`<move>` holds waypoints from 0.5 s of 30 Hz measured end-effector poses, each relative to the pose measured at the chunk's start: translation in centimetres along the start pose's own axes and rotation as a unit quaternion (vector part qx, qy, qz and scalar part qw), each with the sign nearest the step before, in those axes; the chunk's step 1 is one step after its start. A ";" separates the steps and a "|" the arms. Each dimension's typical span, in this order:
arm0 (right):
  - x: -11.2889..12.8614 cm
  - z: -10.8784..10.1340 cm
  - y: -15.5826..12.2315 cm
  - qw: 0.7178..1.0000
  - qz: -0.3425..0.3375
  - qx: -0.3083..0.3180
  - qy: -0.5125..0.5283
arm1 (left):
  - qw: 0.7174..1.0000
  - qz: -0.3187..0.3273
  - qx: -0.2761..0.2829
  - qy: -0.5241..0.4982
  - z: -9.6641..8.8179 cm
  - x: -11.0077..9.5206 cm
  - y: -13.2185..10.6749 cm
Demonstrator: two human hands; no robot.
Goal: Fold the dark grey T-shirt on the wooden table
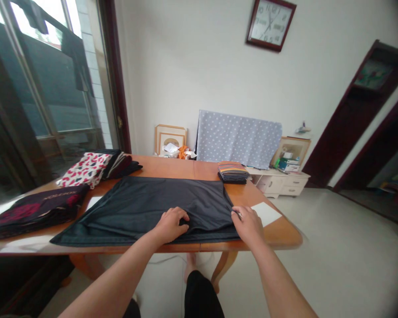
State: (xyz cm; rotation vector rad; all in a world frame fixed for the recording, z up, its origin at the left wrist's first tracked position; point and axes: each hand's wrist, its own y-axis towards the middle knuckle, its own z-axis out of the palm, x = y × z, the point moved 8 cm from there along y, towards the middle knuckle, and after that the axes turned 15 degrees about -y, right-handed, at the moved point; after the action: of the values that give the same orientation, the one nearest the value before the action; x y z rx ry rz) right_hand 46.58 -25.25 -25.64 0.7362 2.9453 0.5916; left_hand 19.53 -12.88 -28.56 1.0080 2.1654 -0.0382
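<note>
A smooth black garment [146, 207] lies spread over the wooden table [205, 168], its wide end to the left and its near edge along the table's front. My right hand [249, 224] pinches the garment's right edge between thumb and fingers. Near the middle of the same cloth, my left hand [172, 224] is curled with its thumb and fingers around a fold. Wrinkles run through the cloth between both hands. The fingertips of my left hand are partly hidden in the dark fabric.
Folded dark clothes [36, 210] and a heart-print cloth [86, 170] lie on the left. A folded stack with a striped top [232, 171] sits at the back right. White paper [265, 213] lies near the right corner. Behind stands a white cabinet [280, 183].
</note>
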 end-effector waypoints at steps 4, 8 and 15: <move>1.3 3.4 -0.4 0.995 -0.037 0.082 -0.042 | 1.000 -0.005 -0.010 -0.020 -0.5 -0.4 -1.3; -0.2 6.4 0.0 0.990 -0.024 0.107 -0.087 | 0.998 -0.007 -0.033 -0.043 -2.1 0.0 -3.2; -2.1 9.3 0.8 0.991 -0.039 0.084 -0.098 | 0.983 -0.090 -0.153 0.048 -10.0 3.6 -7.7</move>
State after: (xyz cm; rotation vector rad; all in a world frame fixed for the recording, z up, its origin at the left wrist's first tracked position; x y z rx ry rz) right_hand 50.03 -22.29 -34.01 0.6482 2.8491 0.2506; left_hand 6.79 -12.72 -25.57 0.6492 2.2569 0.2556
